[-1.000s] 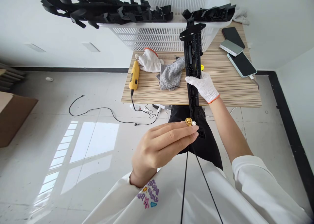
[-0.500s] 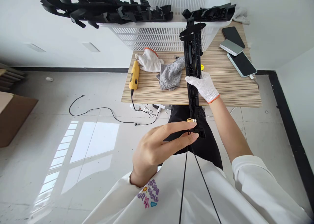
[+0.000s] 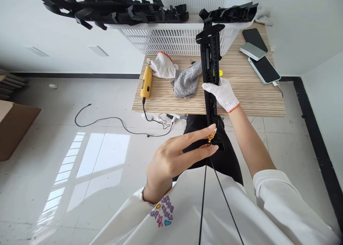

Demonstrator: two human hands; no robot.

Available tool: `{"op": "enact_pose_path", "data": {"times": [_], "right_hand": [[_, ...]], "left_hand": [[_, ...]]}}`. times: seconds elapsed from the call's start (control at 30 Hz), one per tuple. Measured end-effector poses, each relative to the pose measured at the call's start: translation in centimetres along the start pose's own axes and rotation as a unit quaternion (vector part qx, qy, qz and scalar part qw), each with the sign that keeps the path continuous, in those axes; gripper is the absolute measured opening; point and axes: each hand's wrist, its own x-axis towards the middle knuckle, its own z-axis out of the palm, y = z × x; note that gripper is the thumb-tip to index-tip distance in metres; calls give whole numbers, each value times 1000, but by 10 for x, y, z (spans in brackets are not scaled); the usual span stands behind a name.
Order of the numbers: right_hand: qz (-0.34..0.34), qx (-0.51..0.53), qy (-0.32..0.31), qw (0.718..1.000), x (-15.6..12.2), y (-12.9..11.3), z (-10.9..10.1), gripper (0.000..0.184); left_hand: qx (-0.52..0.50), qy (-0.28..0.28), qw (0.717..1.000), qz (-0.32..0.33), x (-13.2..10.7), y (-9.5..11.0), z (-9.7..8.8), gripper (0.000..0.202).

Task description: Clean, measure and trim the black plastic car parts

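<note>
My right hand (image 3: 223, 94), in a white knitted glove with an orange cuff, grips a long black plastic part (image 3: 211, 111), thumb across it. The part stretches from the basket toward my lap. A black caliper (image 3: 215, 53) with scale marks lies along its upper length, jaws at the far end. My bare left hand (image 3: 171, 157) is at the part's near end, with two fingers stretched out and their tips apart. Between these fingers hangs a gold-coloured pendant (image 3: 211, 137) on a black cord; the upper fingertip touches it. My other left fingers are hidden.
A white basket (image 3: 171, 41) with black plastic parts (image 3: 128, 14) across its rim stands on the wooden table (image 3: 249, 102). Also there are a yellow tool (image 3: 146, 82), a white glove (image 3: 163, 65), a grey cloth (image 3: 187, 81) and phones (image 3: 264, 70). Cables (image 3: 115, 118) lie on the floor.
My upper left finger has moved slightly up and over the pendant. The pendant has tilted and slid down between the fingers. My right hand and the black part look unchanged.
</note>
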Motion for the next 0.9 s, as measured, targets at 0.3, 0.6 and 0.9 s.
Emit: {"op": "enact_pose_path", "data": {"times": [0.3,0.6,0.9], "right_hand": [[6,2,4,1000,-1,-2,1,24],[22,19,3,1000,-3,-6,1,28],[21,20,1,1000,-3,-2,-2,24]], "left_hand": [[-38,-4,999,-16,-1,-4,3,19],[-167,-150,974,38,-13,-31,5,12],[-247,-167,954,-35,-31,-33,0,30]]}}
